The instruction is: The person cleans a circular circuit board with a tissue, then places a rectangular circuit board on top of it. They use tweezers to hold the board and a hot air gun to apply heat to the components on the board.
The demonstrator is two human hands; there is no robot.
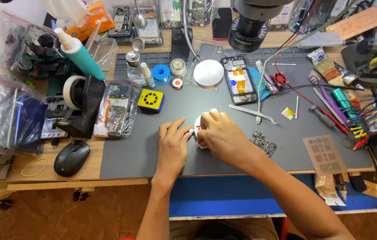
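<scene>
The grey work mat (153,151) fills the middle of the frame, with the microscope head (248,26) hanging over its top edge and a black tape dispenser (79,104) at its left margin. An opened phone (239,82) lies at upper centre beside a round metal disc (209,74); metal tweezers (253,113) sit just right of centre and a small circuit board (264,143) lies below them. At mid-frame both hands meet over a small white roll (198,129) resting on the mat. The left hand (173,144) lies flat, fingers stretched, its tips touching the roll's edge. The right hand (222,135) is curled over the roll, pinching at it; what the fingertips grip is hidden. To my eye, steadying it with the flat hand while the pinch draws gently would keep it from skating on the mat
</scene>
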